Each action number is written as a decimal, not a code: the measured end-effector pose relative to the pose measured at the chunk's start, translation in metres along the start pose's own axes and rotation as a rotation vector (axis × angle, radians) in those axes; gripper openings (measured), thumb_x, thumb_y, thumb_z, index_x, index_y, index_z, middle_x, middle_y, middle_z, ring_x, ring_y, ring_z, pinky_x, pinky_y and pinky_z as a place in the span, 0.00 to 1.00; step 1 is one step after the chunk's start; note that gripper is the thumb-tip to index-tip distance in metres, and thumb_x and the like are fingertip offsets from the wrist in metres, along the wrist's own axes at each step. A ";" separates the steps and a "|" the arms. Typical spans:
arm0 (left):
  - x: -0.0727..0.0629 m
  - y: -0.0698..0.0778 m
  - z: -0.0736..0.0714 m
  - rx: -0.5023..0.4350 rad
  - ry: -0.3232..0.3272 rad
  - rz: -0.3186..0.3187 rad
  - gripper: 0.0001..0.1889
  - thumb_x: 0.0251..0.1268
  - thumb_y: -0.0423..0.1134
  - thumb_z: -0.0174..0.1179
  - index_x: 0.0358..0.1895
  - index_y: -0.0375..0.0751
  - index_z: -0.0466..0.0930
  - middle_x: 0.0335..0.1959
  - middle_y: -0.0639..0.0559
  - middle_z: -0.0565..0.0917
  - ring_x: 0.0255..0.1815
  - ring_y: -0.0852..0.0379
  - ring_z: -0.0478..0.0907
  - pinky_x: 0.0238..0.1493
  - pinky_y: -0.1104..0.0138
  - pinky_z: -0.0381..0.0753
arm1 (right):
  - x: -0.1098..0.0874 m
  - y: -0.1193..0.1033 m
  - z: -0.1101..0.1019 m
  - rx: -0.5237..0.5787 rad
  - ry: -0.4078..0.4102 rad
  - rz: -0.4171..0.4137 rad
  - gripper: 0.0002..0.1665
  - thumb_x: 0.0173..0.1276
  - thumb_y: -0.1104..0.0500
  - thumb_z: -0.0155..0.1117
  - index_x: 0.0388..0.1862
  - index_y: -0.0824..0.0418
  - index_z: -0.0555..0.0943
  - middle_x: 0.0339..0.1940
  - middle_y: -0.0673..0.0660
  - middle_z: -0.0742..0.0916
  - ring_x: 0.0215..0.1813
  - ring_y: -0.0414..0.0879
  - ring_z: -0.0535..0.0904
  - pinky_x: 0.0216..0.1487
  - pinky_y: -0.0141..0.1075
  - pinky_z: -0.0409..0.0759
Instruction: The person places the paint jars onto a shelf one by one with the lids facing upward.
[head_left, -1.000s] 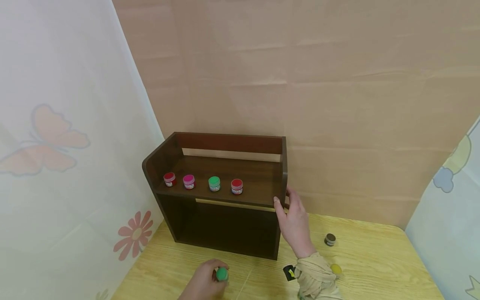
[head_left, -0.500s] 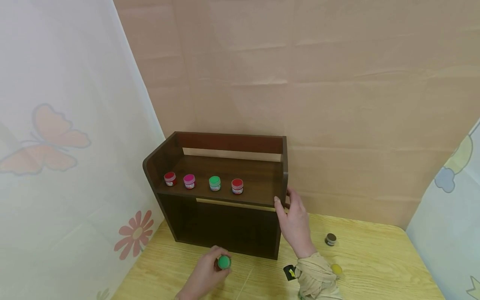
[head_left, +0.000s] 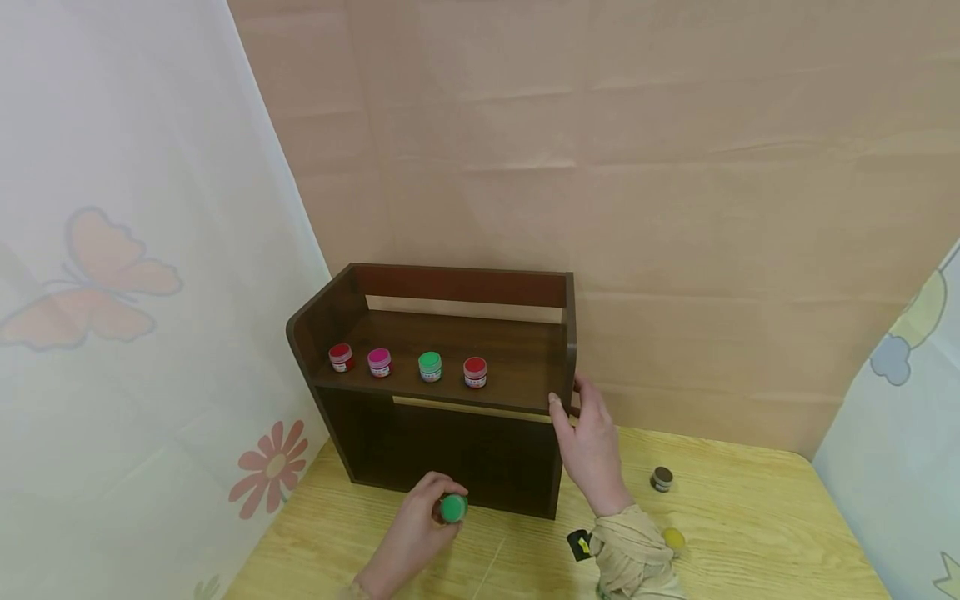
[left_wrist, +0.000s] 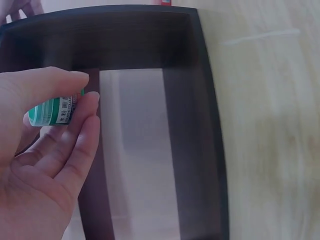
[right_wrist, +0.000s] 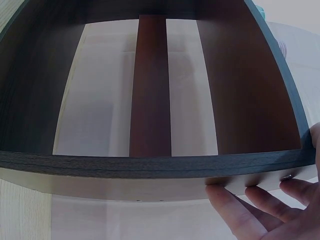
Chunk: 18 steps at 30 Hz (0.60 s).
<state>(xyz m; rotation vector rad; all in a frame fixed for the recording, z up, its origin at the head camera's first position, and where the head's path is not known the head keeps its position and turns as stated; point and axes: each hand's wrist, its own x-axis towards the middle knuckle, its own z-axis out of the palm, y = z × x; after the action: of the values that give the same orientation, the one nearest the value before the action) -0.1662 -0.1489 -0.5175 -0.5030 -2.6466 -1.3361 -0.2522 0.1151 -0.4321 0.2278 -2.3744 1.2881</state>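
My left hand (head_left: 414, 527) pinches a small green-lidded paint jar (head_left: 453, 508) between thumb and fingers, just before the lower opening of a dark wooden shelf (head_left: 517, 346). In the left wrist view, the green jar (left_wrist: 54, 111) lies on its side in the grip, its printed label showing. My right hand (head_left: 592, 450) holds the shelf's right side panel, thumb at the front edge and fingers against the outer face. Along the upper board stand a dark red jar (head_left: 341, 357), a magenta jar (head_left: 379, 362), another green jar (head_left: 430, 367) and a red jar (head_left: 475, 372).
Right of the shelf, a dark-lidded jar (head_left: 662, 478) stands on the wooden table (head_left: 765, 517). Close to the right sleeve are a yellow-topped item (head_left: 673, 540), partly hidden, and a small black piece (head_left: 579, 545). A papered wall rises behind; printed cloth hangs at both sides.
My left hand has moved forward and slightly right with the green jar, closer to the shelf's lower opening. The right hand stays on the side panel.
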 end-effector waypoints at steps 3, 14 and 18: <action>0.004 0.006 -0.002 0.005 0.019 0.025 0.21 0.55 0.22 0.72 0.51 0.44 0.82 0.50 0.55 0.77 0.43 0.61 0.77 0.40 0.69 0.81 | 0.000 0.000 0.000 -0.006 0.002 0.000 0.34 0.80 0.44 0.54 0.73 0.65 0.67 0.65 0.65 0.77 0.58 0.61 0.80 0.52 0.56 0.81; 0.012 0.022 -0.011 -0.060 0.050 0.082 0.24 0.58 0.26 0.73 0.55 0.49 0.78 0.42 0.58 0.85 0.36 0.62 0.82 0.40 0.63 0.85 | 0.000 0.000 0.000 -0.013 0.000 0.013 0.35 0.79 0.44 0.54 0.74 0.64 0.67 0.66 0.65 0.77 0.60 0.61 0.78 0.56 0.57 0.79; 0.016 0.027 -0.014 -0.050 0.065 0.108 0.22 0.59 0.30 0.74 0.54 0.50 0.79 0.41 0.62 0.86 0.36 0.62 0.83 0.42 0.62 0.85 | 0.000 0.000 -0.001 -0.007 -0.006 0.017 0.35 0.79 0.44 0.55 0.74 0.64 0.66 0.66 0.65 0.77 0.60 0.62 0.78 0.56 0.57 0.78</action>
<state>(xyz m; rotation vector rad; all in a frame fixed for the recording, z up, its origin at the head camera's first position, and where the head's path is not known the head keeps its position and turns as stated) -0.1722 -0.1413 -0.4843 -0.5892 -2.5020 -1.3661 -0.2519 0.1155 -0.4316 0.2099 -2.3899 1.2889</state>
